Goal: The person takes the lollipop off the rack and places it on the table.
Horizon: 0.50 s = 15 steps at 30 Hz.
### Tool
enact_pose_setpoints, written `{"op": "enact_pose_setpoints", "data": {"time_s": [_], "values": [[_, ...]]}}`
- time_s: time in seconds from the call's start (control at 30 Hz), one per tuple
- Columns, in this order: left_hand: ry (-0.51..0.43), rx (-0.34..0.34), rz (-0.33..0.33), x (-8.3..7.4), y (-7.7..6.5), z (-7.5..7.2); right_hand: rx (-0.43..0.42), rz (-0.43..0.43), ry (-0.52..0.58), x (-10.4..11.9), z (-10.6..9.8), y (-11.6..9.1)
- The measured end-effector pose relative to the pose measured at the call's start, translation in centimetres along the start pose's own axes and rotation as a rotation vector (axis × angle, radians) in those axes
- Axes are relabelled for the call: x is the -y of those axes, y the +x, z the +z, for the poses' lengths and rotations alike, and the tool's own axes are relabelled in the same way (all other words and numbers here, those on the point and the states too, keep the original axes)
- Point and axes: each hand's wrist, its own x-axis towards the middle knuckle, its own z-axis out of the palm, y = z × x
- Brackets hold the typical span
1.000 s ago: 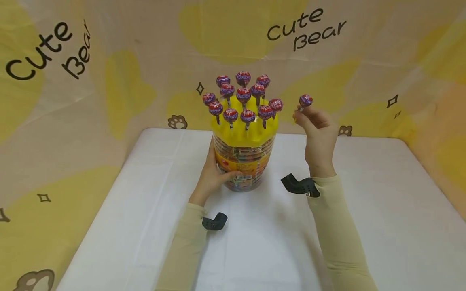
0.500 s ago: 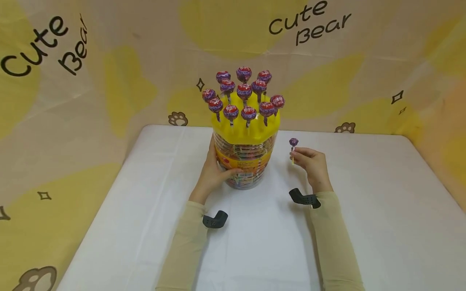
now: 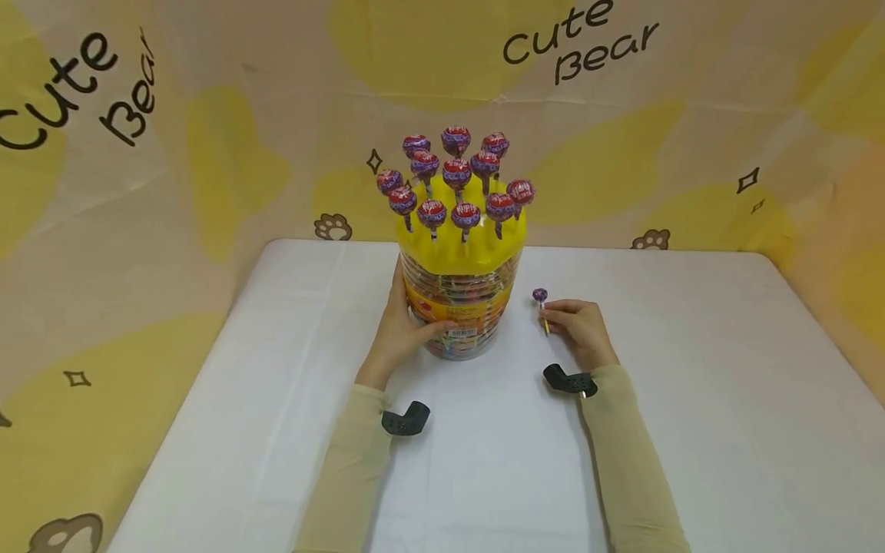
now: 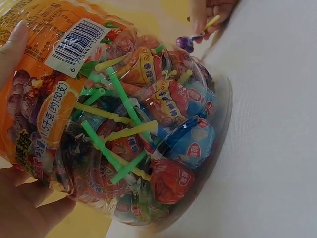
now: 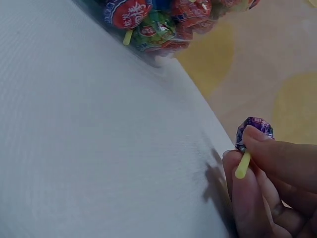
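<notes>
A clear plastic jar (image 3: 462, 296) with an orange label and a yellow lid (image 3: 452, 250) stands on the white table. Several red and purple lollipops (image 3: 456, 175) stick up out of the lid. My left hand (image 3: 401, 334) grips the jar's left side, thumb across the front near the barcode (image 4: 77, 47). To the right of the jar, low over the table, my right hand (image 3: 581, 330) pinches a purple-wrapped lollipop (image 5: 255, 130) between thumb and fingers. Its yellow stick (image 5: 242, 166) points down, and the wrapped head is uppermost.
Wrapped lollipops with green and yellow sticks (image 4: 119, 99) fill the jar. The white table (image 3: 691, 399) meets a yellow and beige cloth backdrop (image 3: 622, 138) printed with lettering. Each wrist carries a black camera mount (image 3: 408, 419).
My right hand has come down from beside the lid to low over the table, bringing the lollipop with it. The left hand keeps its grip on the jar.
</notes>
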Motion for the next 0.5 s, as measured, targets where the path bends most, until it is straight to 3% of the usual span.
{"op": "enact_pose_setpoints", "data": {"time_s": [0.37, 0.5], "values": [[0.005, -0.004, -0.015, 0.07, 0.08, -0.01, -0.05, -0.009, -0.18, -0.1, 0.6, 0.22], [0.007, -0.001, -0.02, 0.09, 0.04, -0.01, -0.078, -0.034, -0.333, 0.04, 0.85, -0.07]]}}
